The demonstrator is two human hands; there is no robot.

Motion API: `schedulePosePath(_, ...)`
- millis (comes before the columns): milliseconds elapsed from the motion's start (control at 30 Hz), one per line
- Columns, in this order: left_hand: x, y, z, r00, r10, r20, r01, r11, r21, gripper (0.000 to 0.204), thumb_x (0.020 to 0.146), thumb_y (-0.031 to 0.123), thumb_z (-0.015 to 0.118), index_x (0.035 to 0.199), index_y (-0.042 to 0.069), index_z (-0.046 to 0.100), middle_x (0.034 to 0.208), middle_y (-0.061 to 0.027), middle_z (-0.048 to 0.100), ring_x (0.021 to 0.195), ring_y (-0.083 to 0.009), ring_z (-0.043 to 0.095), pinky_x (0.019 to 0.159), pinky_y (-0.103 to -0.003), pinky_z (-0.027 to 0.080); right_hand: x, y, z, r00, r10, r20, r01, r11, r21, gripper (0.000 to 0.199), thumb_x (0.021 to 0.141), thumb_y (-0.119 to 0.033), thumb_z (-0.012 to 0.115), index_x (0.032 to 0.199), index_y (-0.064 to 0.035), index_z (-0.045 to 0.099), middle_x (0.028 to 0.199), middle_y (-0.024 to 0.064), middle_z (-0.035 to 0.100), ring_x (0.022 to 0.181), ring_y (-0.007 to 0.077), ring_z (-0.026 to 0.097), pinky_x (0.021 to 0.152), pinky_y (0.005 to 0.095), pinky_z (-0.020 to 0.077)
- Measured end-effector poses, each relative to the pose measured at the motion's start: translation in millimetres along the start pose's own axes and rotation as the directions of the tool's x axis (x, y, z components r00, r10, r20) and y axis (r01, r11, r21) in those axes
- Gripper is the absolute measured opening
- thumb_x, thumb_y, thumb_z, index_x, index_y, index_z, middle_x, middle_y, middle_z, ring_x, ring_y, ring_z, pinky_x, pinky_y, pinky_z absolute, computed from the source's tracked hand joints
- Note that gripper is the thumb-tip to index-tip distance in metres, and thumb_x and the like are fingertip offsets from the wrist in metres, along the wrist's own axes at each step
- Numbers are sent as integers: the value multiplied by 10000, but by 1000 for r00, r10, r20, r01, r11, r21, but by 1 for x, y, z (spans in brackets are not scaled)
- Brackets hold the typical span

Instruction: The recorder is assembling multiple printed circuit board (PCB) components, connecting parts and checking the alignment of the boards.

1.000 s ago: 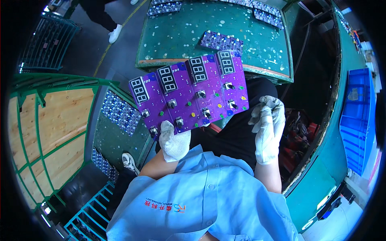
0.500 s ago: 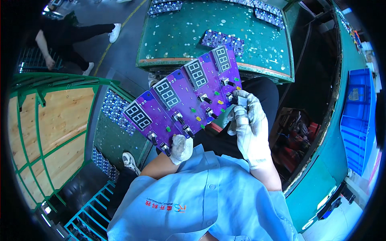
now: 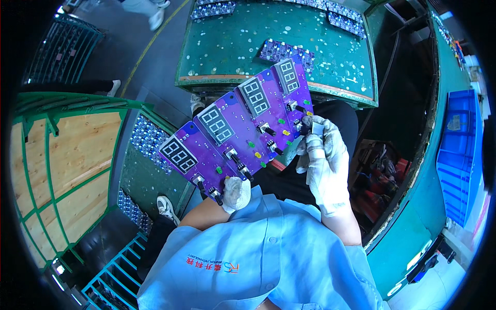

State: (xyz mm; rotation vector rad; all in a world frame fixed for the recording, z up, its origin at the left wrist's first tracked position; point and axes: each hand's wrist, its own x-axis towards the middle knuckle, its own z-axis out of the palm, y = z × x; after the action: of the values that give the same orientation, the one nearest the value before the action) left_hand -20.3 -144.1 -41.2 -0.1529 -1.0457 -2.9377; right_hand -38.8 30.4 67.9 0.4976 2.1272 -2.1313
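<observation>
A long purple circuit board panel [image 3: 227, 108] is held tilted in front of me, its right end higher and farther away. It carries several grey digit displays [image 3: 216, 125], black-shafted potentiometers [image 3: 266, 129] and small green and yellow LEDs [image 3: 257, 155]. My gloved left hand [image 3: 236, 194] is closed on the near edge toward its left end, thumb on top and the other fingers hidden beneath. At the right end, my gloved right hand [image 3: 326, 165] is closed, fingertips beside the last potentiometer. A small greyish piece [image 3: 316, 130] shows at those fingertips; its kind is unclear.
Ahead stands a green bench [image 3: 232, 57] with another purple board [image 3: 284, 51] and more along its far edge. Boards [image 3: 150, 139] also lie at left, beside a green-framed wooden panel [image 3: 82, 150]. A blue bin [image 3: 457, 155] is at right. A person's shoe [image 3: 156, 19] shows on the walkway.
The panel has shifted slightly to the right, its angle changing a little. My right hand has moved slightly right and down, staying closed. The person at upper left has walked mostly out of view.
</observation>
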Motion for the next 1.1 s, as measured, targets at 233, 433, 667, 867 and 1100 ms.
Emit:
schedulePosePath(233, -2, -1, 7, 998, 2, -65, 2, 998, 64, 529, 817, 220, 515, 1292, 94, 318, 1275, -121, 397, 1184, -281, 380, 975, -485, 298, 0, 4, 0, 997, -78, 19, 78, 997, -23, 266, 911, -166, 408, 1109, 4, 461, 680, 32, 525, 469, 43, 456, 426, 157, 363)
schedulePosePath(433, -4, -2, 11, 992, 14, -122, 2, 992, 125, 536, 810, 224, 519, 1291, 97, 320, 1265, -127, 405, 1174, -294, 392, 959, -505, 317, 0, 3, 2, 998, -63, 27, 63, 998, -13, 271, 909, -159, 408, 1120, 4, 451, 676, 23, 512, 477, 39, 448, 439, 158, 369)
schedulePosePath(667, -2, 2, 16, 981, 49, -188, -9, 978, 207, 543, 802, 228, 525, 1289, 100, 322, 1255, -135, 414, 1163, -309, 407, 940, -529, 340, 1, 8, 2, 983, -95, 157, 109, 991, -81, 361, 895, -102, 380, 1235, 13, 341, 694, 18, 507, 536, 37, 464, 452, 155, 380)
schedulePosePath(867, 44, 36, 54, 968, -200, -153, 178, 973, -145, 444, 833, 320, 461, 1216, 108, 387, 1170, -123, 487, 980, -298, 536, 615, -424, 491, -7, 1, -29, 944, -329, 15, 309, 899, 310, 448, 877, -258, 460, 1144, 92, 382, 641, 54, 487, 418, 76, 429, 389, 178, 360)
schedulePosePath(1100, 48, 43, 55, 916, -372, -153, 321, 905, -277, 382, 848, 336, 476, 1164, 122, 448, 1127, -115, 524, 898, -277, 566, 579, -402, 470, 17, 23, -39, 978, -128, -164, 187, 884, 428, 451, 832, -272, 533, 1135, 37, 408, 691, 32, 479, 510, 78, 442, 410, 203, 358)
